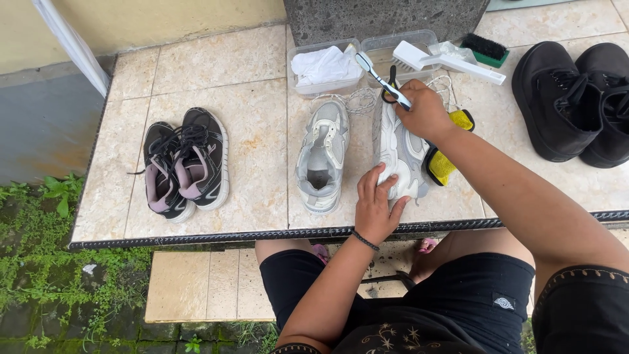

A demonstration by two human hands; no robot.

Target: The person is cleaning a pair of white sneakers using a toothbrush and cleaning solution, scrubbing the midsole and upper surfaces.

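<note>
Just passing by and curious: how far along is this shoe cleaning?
In hand: the left hand steadies a white sneaker while the right hand works a toothbrush at its far end. Its grey partner lies unlaced beside it; whether it is done, I cannot tell. The black-and-pink pair and the black shoes sit untouched, so probably left.

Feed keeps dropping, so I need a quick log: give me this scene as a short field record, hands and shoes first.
left hand: pressed on the heel of the pale sneaker
right hand: holds a toothbrush over that sneaker
second pale sneaker: lies alongside, laces out
dark sneakers: pair at left
black shoes: pair at right
yellow cloth: beside the held sneaker
tubs: two clear ones at back, one with white cloth
surface: tiled table
</note>
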